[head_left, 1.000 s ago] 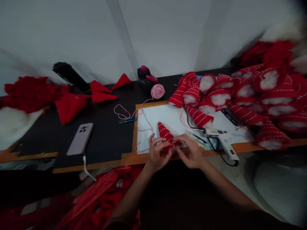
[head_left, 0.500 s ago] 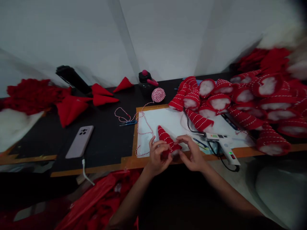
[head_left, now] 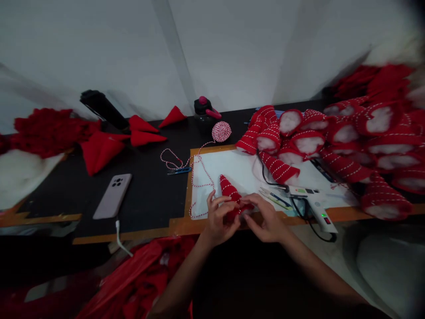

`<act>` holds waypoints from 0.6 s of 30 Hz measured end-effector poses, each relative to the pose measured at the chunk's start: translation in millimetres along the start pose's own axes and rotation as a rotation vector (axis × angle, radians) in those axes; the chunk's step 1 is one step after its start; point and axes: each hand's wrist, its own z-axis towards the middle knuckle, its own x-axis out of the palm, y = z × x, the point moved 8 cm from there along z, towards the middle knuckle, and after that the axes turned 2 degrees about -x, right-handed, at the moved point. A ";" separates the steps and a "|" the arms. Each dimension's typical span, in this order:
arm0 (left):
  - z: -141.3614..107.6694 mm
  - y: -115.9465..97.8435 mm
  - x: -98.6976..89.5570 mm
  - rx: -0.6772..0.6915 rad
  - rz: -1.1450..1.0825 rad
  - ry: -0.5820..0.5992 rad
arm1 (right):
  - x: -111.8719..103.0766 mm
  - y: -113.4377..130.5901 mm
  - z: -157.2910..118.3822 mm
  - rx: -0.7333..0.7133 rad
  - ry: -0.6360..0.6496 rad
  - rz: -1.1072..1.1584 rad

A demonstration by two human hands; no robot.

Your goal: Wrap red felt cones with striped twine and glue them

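A red felt cone hat [head_left: 229, 189], wound with red-and-white twine, lies on the white sheet with its tip pointing away from me. My left hand [head_left: 219, 221] grips the left side of its wide end between thumb and fingers. From the right, my right hand [head_left: 265, 219] pinches the rim of the same end, where a little white stuffing shows between the hands. Fingers partly hide the opening. Left of the hat, loose twine [head_left: 202, 184] trails across the sheet from a twine ball [head_left: 221, 131].
A pile of stuffed, twine-wound cones [head_left: 307, 142] covers the right side. In front of it lies a white glue gun [head_left: 314, 206] with a black cable, beside tweezers [head_left: 275, 198]. Blue snips [head_left: 179, 170], a phone [head_left: 113, 196] and plain red cones [head_left: 102, 150] are on the left.
My right hand has closed in on the rim, its fingers now lower over the hat's opening. The left hand keeps its grip. The whole view has shifted slightly.
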 end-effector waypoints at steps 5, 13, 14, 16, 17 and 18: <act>-0.5 2.8 2.0 -0.020 0.014 0.025 | -1.9 -1.1 0.8 0.018 -0.028 -0.025; -2.1 2.2 5.7 0.004 0.059 0.069 | -1.5 0.5 -0.3 0.012 -0.030 -0.027; -2.8 2.1 6.5 0.009 0.070 0.082 | -0.7 0.3 -1.4 0.015 -0.029 -0.025; -4.5 2.5 7.5 0.011 0.090 0.105 | 0.1 -0.9 -4.2 0.022 -0.036 -0.022; -5.5 2.9 7.4 0.007 0.095 0.113 | 0.0 -1.6 -5.8 0.025 -0.044 -0.023; -6.6 3.2 6.9 0.000 0.094 0.117 | -0.5 -2.2 -7.4 0.025 -0.054 -0.026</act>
